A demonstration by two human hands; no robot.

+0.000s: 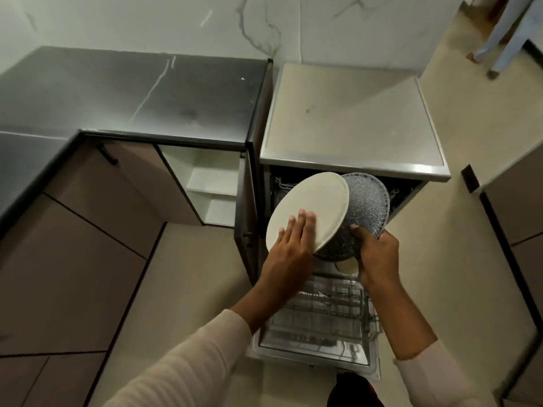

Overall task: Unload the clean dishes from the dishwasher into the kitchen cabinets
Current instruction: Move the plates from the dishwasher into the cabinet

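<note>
Over the dishwasher point(352, 127), the left hand point(289, 245) is pressing flat on a white plate point(314, 201). The right hand point(379, 254) is gripping a speckled plate point(368, 207).

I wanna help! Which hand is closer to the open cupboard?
Left. Left hand rests on the white plate, right of the cupboard; right hand grips the speckled plate, farther right.

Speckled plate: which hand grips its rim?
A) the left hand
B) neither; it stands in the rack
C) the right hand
C: the right hand curls its thumb and fingers round the speckled plate, while the left hand lies flat on the white plate.
</note>
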